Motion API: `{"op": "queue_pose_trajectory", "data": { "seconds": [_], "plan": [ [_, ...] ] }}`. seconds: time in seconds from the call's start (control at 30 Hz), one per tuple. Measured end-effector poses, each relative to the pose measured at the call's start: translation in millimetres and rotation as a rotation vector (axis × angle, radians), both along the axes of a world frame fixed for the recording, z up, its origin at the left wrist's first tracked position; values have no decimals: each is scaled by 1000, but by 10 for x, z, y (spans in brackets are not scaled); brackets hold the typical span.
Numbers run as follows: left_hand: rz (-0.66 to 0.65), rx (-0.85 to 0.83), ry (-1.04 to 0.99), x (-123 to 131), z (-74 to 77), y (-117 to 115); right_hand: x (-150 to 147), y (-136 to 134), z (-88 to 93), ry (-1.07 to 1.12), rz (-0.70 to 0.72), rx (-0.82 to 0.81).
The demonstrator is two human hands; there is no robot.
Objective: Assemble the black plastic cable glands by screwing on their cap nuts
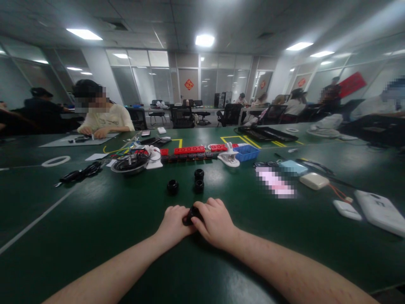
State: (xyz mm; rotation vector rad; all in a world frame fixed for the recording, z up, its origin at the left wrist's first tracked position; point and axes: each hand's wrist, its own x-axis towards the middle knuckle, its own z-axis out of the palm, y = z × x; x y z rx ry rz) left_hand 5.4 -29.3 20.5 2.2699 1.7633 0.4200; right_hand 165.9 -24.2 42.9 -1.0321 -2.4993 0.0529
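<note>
Left hand [174, 220], right hand [216, 223]: fingers wrapped round black part [191, 214]; likely light, stiff, slightly slippery; best hold: outer sides.

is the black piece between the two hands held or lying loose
Held: the left hand and right hand both grip the black piece. Cannot tell whether it touches the table.
</note>
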Motion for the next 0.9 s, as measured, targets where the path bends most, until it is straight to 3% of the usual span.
{"op": "queue_pose_trajectory", "data": {
  "seconds": [0.67, 0.9],
  "plan": [
    [19, 39, 32, 13, -29, 6, 10, 57, -38, -7, -28, 15],
    [-27, 55, 10, 21, -13, -31, 22, 61, -49, -5, -28, 22]
  ]
}}
